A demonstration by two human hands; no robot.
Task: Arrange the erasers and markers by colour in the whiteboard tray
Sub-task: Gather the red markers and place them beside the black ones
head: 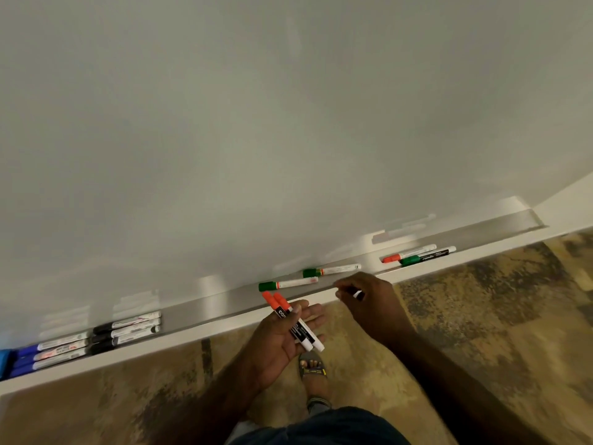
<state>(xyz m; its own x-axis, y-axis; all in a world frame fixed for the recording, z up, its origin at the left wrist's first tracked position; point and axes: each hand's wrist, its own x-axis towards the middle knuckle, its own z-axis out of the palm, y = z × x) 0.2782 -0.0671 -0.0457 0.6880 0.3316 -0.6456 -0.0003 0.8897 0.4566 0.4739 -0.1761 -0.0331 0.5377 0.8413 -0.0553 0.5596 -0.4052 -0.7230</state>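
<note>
Whiteboard (288, 123): large, pale, blank surface filling the upper view. Faint smeared reflections of the pens along its lower edge.

Floor (481, 316): mottled tan and brown, below the tray. One sandalled foot (313, 367) visible beneath the hands.

Whiteboard tray (205, 303): long grey ledge with a white front lip, running from lower left up to the right.

Tray contents, left to right:
- Blue markers (48, 353): three, blue caps to the left, lying side by side at the far left end. A blue object at the frame edge beside them is too cropped to identify.
- Black markers (126, 330): three, stacked parallel, just beside the blue group.
- Green marker (287, 283): green cap, white barrel, lying alone near mid-tray.
- Second green marker (330, 270): just right of it, same type.
- Red marker (408, 253) and a dark-barrelled green marker (426, 255): lying side by side, touching or nearly so, further right.

Left hand (282, 335): palm up, below the tray lip. Thumb pressed over two red markers (290, 319) lying across the fingers; orange-red caps point toward the tray, white ends toward the person. Black label bands on the barrels.

Right hand (365, 297): at the tray lip, fingers curled around a small white object, probably a marker end; cannot tell more.
</note>
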